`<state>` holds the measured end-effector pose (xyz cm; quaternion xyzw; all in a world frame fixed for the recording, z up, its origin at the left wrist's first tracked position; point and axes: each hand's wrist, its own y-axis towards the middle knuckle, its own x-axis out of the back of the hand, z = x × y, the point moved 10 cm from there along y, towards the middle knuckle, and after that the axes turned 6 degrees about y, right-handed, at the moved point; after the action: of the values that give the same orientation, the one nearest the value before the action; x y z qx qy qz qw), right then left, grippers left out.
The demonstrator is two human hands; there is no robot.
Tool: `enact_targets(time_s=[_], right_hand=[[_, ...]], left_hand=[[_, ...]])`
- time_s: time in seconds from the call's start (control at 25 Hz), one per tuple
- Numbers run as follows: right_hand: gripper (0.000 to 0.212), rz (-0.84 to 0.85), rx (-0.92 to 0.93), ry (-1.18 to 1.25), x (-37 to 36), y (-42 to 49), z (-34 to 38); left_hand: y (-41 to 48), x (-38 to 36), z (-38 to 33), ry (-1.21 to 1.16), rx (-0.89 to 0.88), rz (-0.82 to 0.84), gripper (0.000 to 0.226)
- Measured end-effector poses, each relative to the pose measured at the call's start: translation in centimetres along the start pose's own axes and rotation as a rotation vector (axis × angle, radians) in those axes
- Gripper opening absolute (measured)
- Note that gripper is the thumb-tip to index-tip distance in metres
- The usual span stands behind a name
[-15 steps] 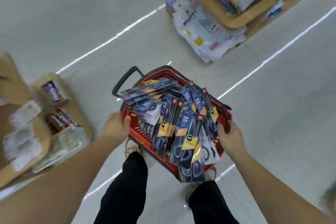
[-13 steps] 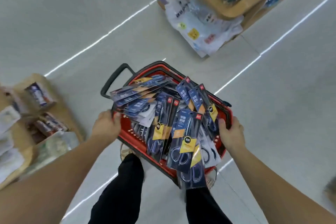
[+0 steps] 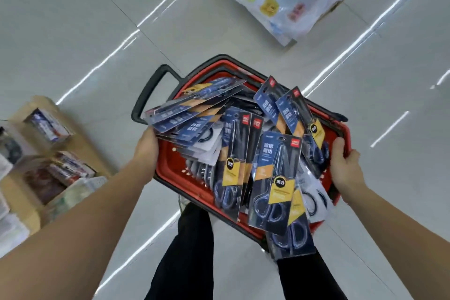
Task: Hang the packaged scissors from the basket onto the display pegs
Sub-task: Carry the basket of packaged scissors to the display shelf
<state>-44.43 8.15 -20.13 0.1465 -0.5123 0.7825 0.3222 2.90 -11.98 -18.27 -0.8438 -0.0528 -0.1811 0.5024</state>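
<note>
Down below, left hand [image 3: 146, 151] and right hand [image 3: 345, 165] clamped on red basket [image 3: 168, 170] rims — packaged scissors [image 3: 275, 178] heaped inside.

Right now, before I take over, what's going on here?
A person is holding a red basket out in front of them over a tiled floor. The left hand grips its left rim and the right hand grips its right rim. The basket is heaped with packaged scissors, and several stick out past the near edge. Neither hand holds a pack, since both are busy carrying the basket.
</note>
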Motion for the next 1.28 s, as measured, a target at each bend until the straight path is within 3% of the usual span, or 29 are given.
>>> enact_targets(time_s=[0.12, 0.2, 0.32, 0.36, 0.4, 0.48, 0.56, 0.64, 0.68, 0.76, 0.84, 0.96, 1.04, 1.12, 1.28], right_hand=[[0.096, 0.009, -0.037, 0.09, -0.1, -0.7, -0.2], [0.101, -0.008, -0.036, 0.129, 0.4, -0.8, 0.7], [0.097, -0.027, -0.01, 0.121, 1.6, 0.1, 2.5], [0.088, -0.008, 0.022, 0.127, 1.8, 0.1, 3.5], [0.075, 0.024, 0.053, 0.127, 1.9, 0.0, 4.3], [0.059, 0.084, 0.094, 0.122, 2.1, -0.3, 5.3], [0.054, 0.103, 0.099, 0.142, 2.3, -0.4, 4.8], [0.055, 0.076, 0.11, 0.133, 2.4, 0.0, 4.4], [0.064, 0.047, 0.098, 0.112, 2.2, 0.2, 4.1], [0.096, -0.007, 0.059, 0.028, 1.6, 0.5, 3.2], [0.113, -0.088, 0.039, 0.023, 2.6, 1.2, 2.0], [0.088, -0.049, 0.095, 0.078, 3.0, 1.3, 1.9], [0.08, -0.013, 0.1, 0.028, 3.0, 1.0, 1.5], [0.076, -0.029, 0.018, 0.002, 3.4, 1.5, -0.5], [0.071, -0.1, -0.029, -0.06, 4.2, 2.9, -2.0]], left_hand=[[-2.7, -1.1, -0.4, -0.007, 0.02, 0.082, 0.048], [-2.9, 0.2, -0.2, 0.051, 0.03, 0.108, 0.067], [-2.9, 1.1, -1.7, 0.412, 0.017, 0.145, 0.099], [-2.2, 1.5, -3.4, 0.593, -0.064, 0.079, 0.104], [-2.0, 1.9, -6.2, 0.786, -0.191, -0.037, 0.102], [-2.1, 2.2, -11.5, 0.955, -0.401, -0.245, 0.091], [-0.9, 1.2, -13.5, 1.171, -0.466, -0.249, 0.087], [0.3, -0.6, -12.3, 1.402, -0.505, -0.126, 0.078], [0.5, -2.2, -11.3, 1.361, -0.62, -0.03, 0.068], [-0.7, -4.1, -10.6, 0.998, -0.812, 0.129, 0.044], [-0.3, -4.7, -11.1, 0.663, -0.793, 0.119, 0.032], [1.8, -3.9, -9.2, 0.597, -0.52, -0.113, 0.052], [1.8, -5.6, -6.5, 0.623, -0.357, 0.009, 0.063], [1.9, -6.2, -5.6, 0.609, -0.306, 0.102, 0.062], [3.3, -5.6, -6.8, 0.717, -0.306, 0.077, 0.06]])
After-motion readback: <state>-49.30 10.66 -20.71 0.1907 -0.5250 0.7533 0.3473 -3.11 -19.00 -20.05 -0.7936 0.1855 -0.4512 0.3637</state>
